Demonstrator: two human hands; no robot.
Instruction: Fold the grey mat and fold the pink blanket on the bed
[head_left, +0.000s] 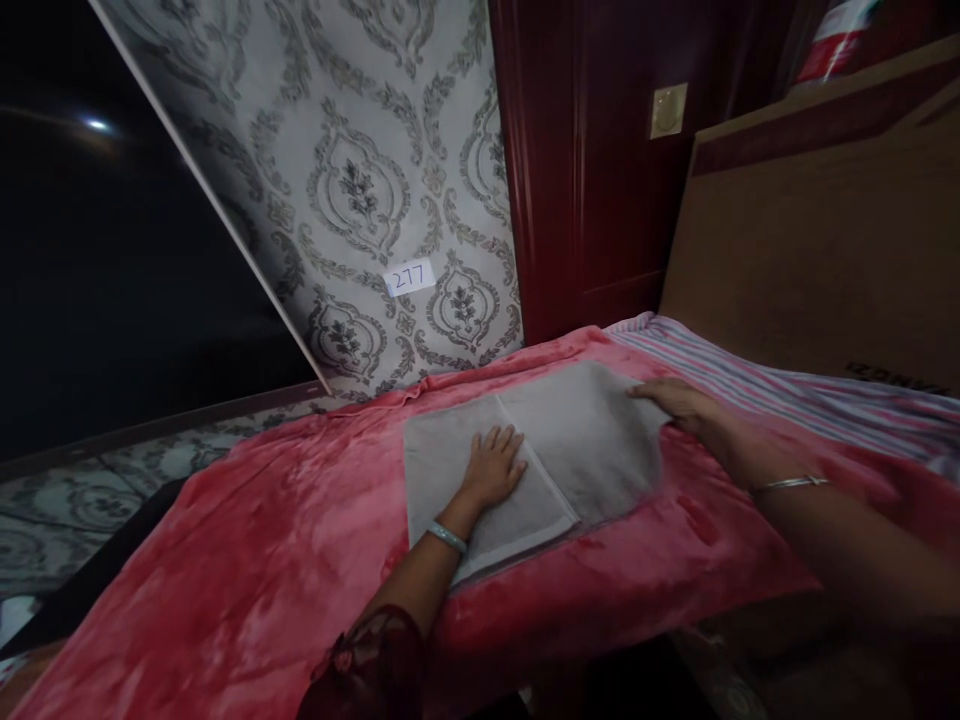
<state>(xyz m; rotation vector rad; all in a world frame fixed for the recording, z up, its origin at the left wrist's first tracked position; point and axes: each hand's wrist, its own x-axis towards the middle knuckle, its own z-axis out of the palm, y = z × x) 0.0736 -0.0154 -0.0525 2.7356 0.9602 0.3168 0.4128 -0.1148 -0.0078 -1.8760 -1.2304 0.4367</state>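
Note:
A grey cloth [540, 410] lies partly folded on a pink plush blanket [300, 530]. My left hand [493, 467] rests flat on the folded left part of the cloth, fingers spread, close to the pale seam that crosses it. At the cloth's right end, my right hand [675, 402] pinches the edge between thumb and fingers. That end is lifted a little and looks blurred and bulging. A bangle circles each wrist.
Striped fabric [765, 375] lies along the back right, below a large cardboard box [817, 240]. Behind stand a dark red panel [585, 180] and patterned wallpaper [360, 130] with a label [409, 277] reading 277. A large dark screen-like panel [127, 260] stands at left.

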